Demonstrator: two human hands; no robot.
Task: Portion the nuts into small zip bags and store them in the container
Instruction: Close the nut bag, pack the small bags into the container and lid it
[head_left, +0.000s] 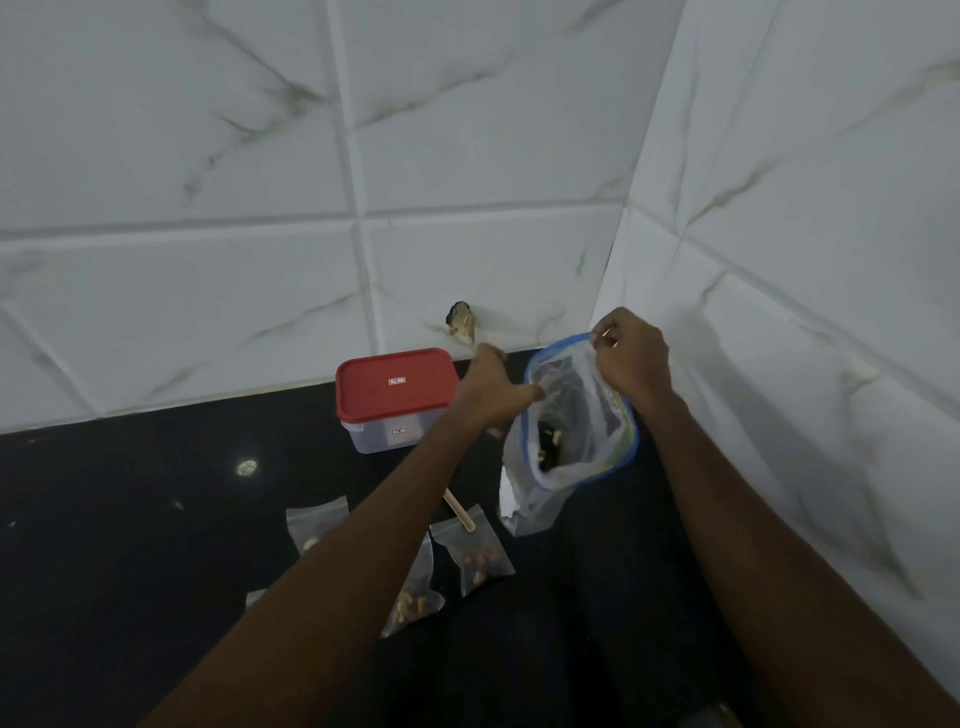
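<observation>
Right hand (631, 358) pinches the top rim of the big bag (582, 441); left hand (493, 395) grips its left edge, fingers curled. Small bags (480, 558) lie near the container (395, 395).

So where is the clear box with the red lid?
In the head view, the clear plastic box with the red lid sits on the black counter by the white tiled wall, just left of the left hand holding the blue-rimmed clear bag.

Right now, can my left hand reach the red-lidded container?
Probably yes: the red-lidded container sits right beside the left hand with nothing between, though that hand first has to release the large zip bag.
</observation>
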